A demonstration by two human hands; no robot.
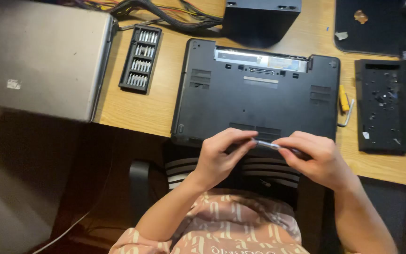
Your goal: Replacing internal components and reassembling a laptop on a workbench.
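A black laptop (259, 94) lies upside down on the wooden desk (160, 103), its battery bay open along the far edge. Just in front of its near edge, my right hand (318, 160) grips a slim silver screwdriver (271, 145) by the handle. My left hand (222, 155) pinches the screwdriver's tip end with thumb and fingers. Both hands hover over the desk's front edge, above my lap.
A black case of screwdriver bits (140, 59) lies left of the laptop. A grey computer case (38, 56) stands far left. A black tray with small screws (382, 106) and a yellow-handled tool (344, 101) lie right. Cables (165, 11) and a black box (261, 16) sit behind.
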